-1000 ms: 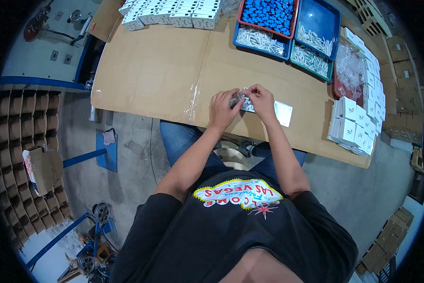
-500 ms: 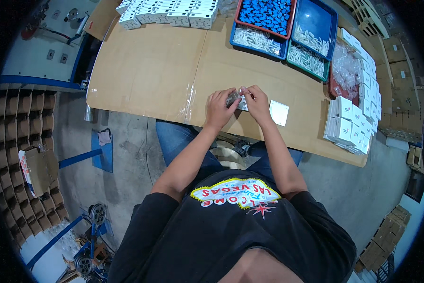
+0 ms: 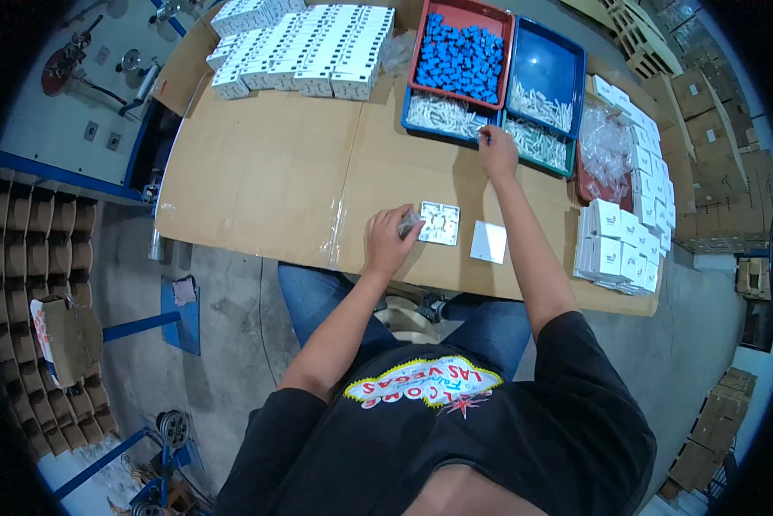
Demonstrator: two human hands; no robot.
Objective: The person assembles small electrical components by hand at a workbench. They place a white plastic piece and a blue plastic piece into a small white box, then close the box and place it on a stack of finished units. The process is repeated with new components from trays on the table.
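Observation:
My left hand (image 3: 388, 242) rests on the cardboard-covered table, its fingers closed on a small clear plastic bag (image 3: 408, 225). Right beside the bag lies a white square plate (image 3: 439, 224) with small raised details and openings on its face. My right hand (image 3: 499, 155) reaches out to the near edge of the trays, fingertips pinched together; a small dark spot shows at them, too small to name. White plug-like pieces fill part of the blue tray (image 3: 414, 128) just left of those fingertips. A plain white plate (image 3: 489, 242) lies flat to the right of the square one.
A red tray (image 3: 509, 60) of blue pieces sits on the blue tray. Another blue tray (image 3: 548, 53) and a green tray (image 3: 537, 158), both with white pieces, stand beside it. White boxes (image 3: 305, 52) are stacked far left, flat white packs (image 3: 619, 245) at right near clear bags (image 3: 606, 146).
My right hand has left the square plate and moved away to the trays. My left hand still holds the bag, and the plate now shows uncovered. The view has shifted slightly.

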